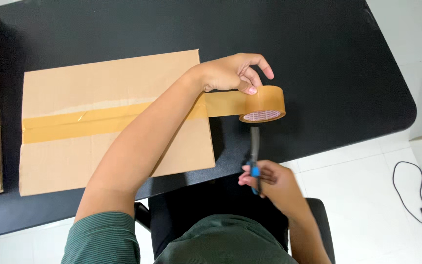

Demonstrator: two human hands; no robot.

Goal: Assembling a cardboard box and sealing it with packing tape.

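Fingers of the left hand [233,73] pinch a brown tape roll [263,104] beside the flattened cardboard box [113,122] on a black table [318,63]. Right hand [269,180] grips blue-handled scissors [255,156] beneath the stretched tape. White tiled floor [367,195] holds a black cable [411,190].

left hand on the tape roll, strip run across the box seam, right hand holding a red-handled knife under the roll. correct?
Not quite: the head view shows the right hand holding blue-handled scissors, not a red-handled knife. The rest holds: left hand on the tape roll, strip across the box seam.
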